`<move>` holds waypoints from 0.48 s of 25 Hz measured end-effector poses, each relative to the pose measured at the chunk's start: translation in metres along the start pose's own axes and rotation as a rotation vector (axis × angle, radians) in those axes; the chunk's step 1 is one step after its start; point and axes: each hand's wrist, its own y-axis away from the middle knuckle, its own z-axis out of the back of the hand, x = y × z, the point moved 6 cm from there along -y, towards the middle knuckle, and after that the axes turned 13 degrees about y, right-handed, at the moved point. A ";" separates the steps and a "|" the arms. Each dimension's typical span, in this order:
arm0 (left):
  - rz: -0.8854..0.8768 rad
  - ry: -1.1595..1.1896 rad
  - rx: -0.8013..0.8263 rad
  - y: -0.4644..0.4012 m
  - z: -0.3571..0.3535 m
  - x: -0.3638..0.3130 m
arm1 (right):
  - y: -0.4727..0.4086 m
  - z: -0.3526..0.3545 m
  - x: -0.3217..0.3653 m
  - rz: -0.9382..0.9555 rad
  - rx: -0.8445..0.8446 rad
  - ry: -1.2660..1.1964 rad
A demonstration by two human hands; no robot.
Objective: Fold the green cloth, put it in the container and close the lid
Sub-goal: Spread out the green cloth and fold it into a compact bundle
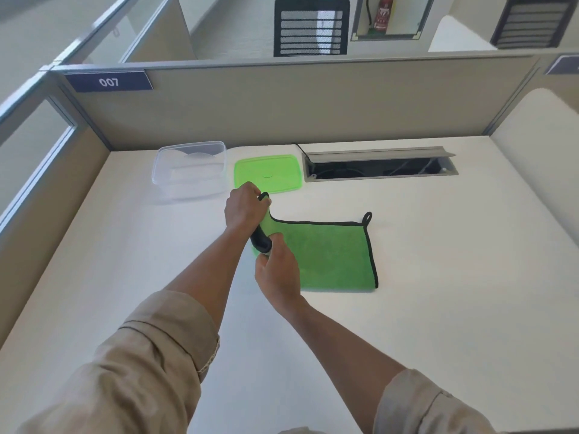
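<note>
While both of my hands grip the left edge of the one green cloth (329, 255), the rest of it lies flat on the white desk (470, 277). My left hand (244, 208) is closed around the far left corner, pinching it and lifting it clear of the surface; a short loop of black trim shows just above my fingers. My right hand (277, 274) is closed on the near left part of the same edge, where the black border bunches between thumb and fingers. My two hands are near each other, left one farther, right one nearer.

Cloth count: one. It is green with black edging all round and one black hanging loop (367, 218) at its far right corner. Its right portion rests on the desk, near the centre.

Container count: one. The clear plastic container (191, 170) stands open on the far left of the desk, well apart from the cloth; nothing shows inside it.

Lid count: one. The green lid (275, 170) lies flat on the desk just right of the container and just beyond my left hand.

To the right of the lid, one cable slot (379, 166) with a raised grey flap is set into the desk. One grey partition (282, 104) stands behind, carrying one blue plate (109, 82) marked 007. Both beige sleeves are rolled back from my forearms.
</note>
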 end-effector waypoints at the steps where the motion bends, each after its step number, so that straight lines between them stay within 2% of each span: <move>1: -0.012 0.010 0.004 0.003 -0.005 -0.012 | 0.001 0.008 -0.006 -0.024 -0.024 -0.027; 8: -0.138 0.106 0.059 0.036 -0.063 -0.084 | 0.007 0.061 -0.064 -0.179 -0.201 -0.210; 12: -0.175 0.101 0.117 0.052 -0.104 -0.106 | 0.010 0.081 -0.107 -0.319 -0.229 -0.273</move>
